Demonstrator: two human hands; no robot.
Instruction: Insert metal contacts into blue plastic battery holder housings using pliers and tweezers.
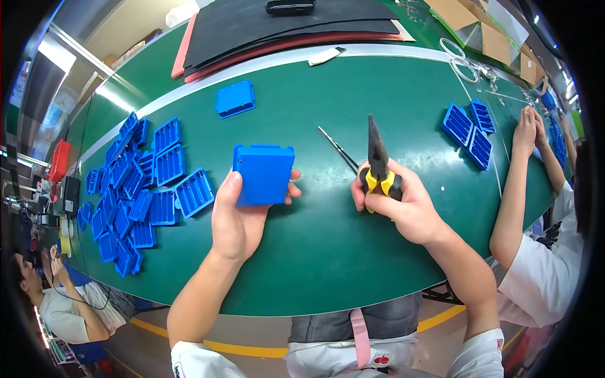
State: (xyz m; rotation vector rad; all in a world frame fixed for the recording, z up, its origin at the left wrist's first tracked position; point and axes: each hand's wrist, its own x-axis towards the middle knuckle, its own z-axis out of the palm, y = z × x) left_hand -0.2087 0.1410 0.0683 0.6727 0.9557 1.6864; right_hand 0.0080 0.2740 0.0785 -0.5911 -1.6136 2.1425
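Observation:
My left hand [238,217] grips a blue plastic case [263,175], held up above the green table with its flat side showing. In my right hand [403,200] is a pair of needle-nose pliers [377,151] with black and yellow handles; their dark jaws point away from me and look closed. The pliers and the case are apart. Just beyond my right hand, a pair of tweezers [337,148] lies on the table, its lower end partly hidden by that hand. Another blue case [236,99] lies farther off, beyond my left hand.
A heap of blue slotted cases [129,183] covers the left of the green table [328,252]. Several more cases [467,132] lie at the right, near a co-worker's arm [513,183]. Black sheets [290,31], a white-handled tool [326,57] and a cardboard box [485,31] stand far back.

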